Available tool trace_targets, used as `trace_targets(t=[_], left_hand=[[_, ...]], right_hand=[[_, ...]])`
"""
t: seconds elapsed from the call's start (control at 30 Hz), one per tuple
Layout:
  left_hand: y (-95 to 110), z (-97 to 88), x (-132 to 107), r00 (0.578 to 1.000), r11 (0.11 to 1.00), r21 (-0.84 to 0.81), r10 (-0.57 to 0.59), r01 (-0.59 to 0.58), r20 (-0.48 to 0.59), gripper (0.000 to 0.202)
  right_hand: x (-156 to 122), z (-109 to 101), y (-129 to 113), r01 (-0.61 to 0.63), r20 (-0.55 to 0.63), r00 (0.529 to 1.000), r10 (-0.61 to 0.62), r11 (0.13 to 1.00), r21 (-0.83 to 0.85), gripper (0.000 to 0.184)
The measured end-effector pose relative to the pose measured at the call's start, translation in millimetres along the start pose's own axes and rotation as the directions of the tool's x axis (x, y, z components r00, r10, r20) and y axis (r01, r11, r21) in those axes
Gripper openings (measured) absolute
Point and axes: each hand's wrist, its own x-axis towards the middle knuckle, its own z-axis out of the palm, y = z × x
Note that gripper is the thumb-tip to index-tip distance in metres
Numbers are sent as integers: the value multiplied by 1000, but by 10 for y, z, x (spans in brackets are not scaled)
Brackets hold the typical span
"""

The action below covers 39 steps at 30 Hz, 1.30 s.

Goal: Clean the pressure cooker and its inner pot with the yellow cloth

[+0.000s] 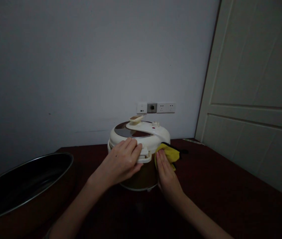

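Note:
An electric pressure cooker (138, 177), with a white lid and a darker body, stands on the dark red tabletop. My left hand (124, 157) is closed around the white handle (144, 155) on its near side; the thumb is below and the fingers lie over the top. With my right hand (166, 176) I press a yellow cloth (168, 153) with dark edging flat against the cooker's right side. The fingers of that hand are straight and close together on the cloth. On top of the lid are a knob (136, 119) and a small valve (155, 124).
A large dark pan (66, 166) with a metal rim stands at the left. Behind the cooker, sockets (166, 107) are set in the pale wall (93, 66). A white panelled door (252, 83) rises along the right side of the table (205, 186).

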Motion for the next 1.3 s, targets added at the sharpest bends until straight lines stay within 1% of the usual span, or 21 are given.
trace_targets(t=[0.13, 0.3, 0.47, 0.63, 0.87, 0.93, 1.03, 1.1, 1.13, 1.2, 1.3], left_hand=[[-5, 1, -2, 1000, 1000, 2, 5, -5, -12, 32], [-13, 7, -3, 1000, 1000, -8, 2, -3, -22, 29], [-6, 0, 14, 999, 1000, 2, 14, -14, -31, 29], [-1, -8, 24, 999, 1000, 6, 18, -18, -38, 28], [-9, 16, 18, 998, 999, 12, 31, -30, -56, 29], [-9, 17, 20, 998, 999, 8, 31, -31, -60, 29], [-11, 16, 25, 998, 1000, -4, 27, -27, -63, 28], [-12, 15, 28, 998, 1000, -4, 27, -27, -61, 28], [-13, 15, 29, 998, 1000, -2, 29, -29, -61, 29], [-14, 16, 28, 998, 1000, 4, 31, -31, -55, 30], [-15, 17, 20, 998, 1000, 1, 31, -31, -48, 31]], right_hand=[[-68, -13, -20, 35, 4, 999, -35, 999, 13, 71], [-76, -112, 55, 102, 39, 994, -103, 994, 27, 71], [34, -200, 107, 114, 59, 992, -116, 993, 29, 69], [186, -217, 85, 97, 27, 995, -98, 995, 36, 67], [15, -172, 43, 110, 26, 994, -111, 994, 23, 62], [57, -179, 54, 112, 13, 994, -113, 993, 37, 63], [207, -190, 88, 102, -8, 995, -102, 992, 73, 67], [259, -166, 110, 104, -11, 995, -104, 990, 92, 68], [248, -140, 119, 111, -7, 994, -111, 989, 93, 67], [138, -64, 139, 130, 8, 991, -131, 988, 85, 66], [-167, 59, 205, 138, 52, 989, -142, 987, 77, 64]])
